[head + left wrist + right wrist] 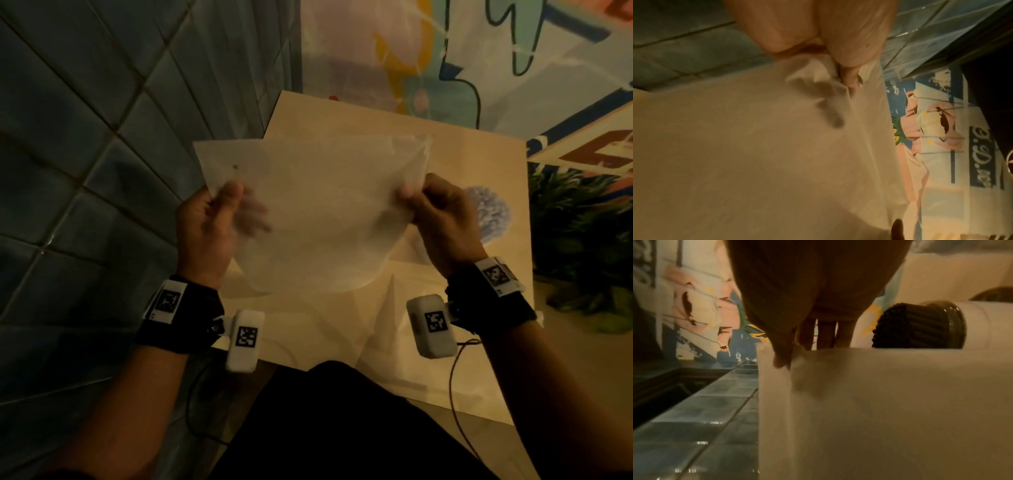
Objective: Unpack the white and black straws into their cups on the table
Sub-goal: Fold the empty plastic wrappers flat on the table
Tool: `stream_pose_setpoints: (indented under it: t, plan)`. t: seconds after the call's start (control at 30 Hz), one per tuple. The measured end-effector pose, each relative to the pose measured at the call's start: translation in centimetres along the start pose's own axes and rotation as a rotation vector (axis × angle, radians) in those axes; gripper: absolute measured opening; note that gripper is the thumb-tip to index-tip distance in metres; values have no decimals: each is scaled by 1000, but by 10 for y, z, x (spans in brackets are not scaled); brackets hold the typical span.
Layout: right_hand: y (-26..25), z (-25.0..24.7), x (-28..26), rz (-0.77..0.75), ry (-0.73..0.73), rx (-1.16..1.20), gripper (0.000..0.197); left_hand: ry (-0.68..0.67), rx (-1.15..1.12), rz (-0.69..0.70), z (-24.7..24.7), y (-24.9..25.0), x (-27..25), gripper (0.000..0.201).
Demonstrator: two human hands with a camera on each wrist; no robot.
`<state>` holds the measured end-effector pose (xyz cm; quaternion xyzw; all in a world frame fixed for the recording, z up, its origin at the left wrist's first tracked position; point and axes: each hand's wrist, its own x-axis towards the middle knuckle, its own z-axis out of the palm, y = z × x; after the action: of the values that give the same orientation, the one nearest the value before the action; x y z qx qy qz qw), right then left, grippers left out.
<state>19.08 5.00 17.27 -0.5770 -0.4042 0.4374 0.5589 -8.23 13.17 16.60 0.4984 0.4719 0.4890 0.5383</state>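
Note:
A flat, translucent white plastic bag (318, 212) hangs spread between my two hands above the pale table (346, 116). My left hand (241, 205) pinches its left edge, thumb in front and fingers showing dimly through the film (756, 154). My right hand (411, 202) pinches the right edge near the top (890, 410). No straws show inside the bag. Behind my right hand stands a cup of straws (491, 212), seen end-on and partly hidden. The right wrist view shows black straws (910, 324) packed in a dark cup.
A green plant (582, 233) stands just right of the table. Blue-grey floor tiles (85, 171) lie to the left, and a colourful painted wall (462, 51) rises behind the table. The table's near edge is by my lap.

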Motion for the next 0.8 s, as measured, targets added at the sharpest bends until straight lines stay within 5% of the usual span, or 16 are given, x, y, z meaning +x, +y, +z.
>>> stream_pose_setpoints:
  t: [0.1,0.3,0.43,0.57,0.63,0.7,0.8]
  plan:
    - [13,16,-11,54,-199,-233,7,105,-42,6,-6,-1,9,20]
    - [24,18,-4,187,54,134,13,-150,170,-231,-18,-35,-23,10]
    - [36,12,-11,215,-152,-173,44,49,128,-262,-33,-38,-32,16]
    - [36,13,-19,129,81,-35,59,103,219,-157,-40,-39,-31,8]
    - [33,13,-21,63,54,-52,55,123,188,-97,-43,-35,-29,31]
    - [28,12,-23,25,-97,-204,50,54,166,-34,-48,-29,-28,51]
    - [29,9,-23,2,-254,-686,50,-196,271,-7,-56,-23,-23,55]
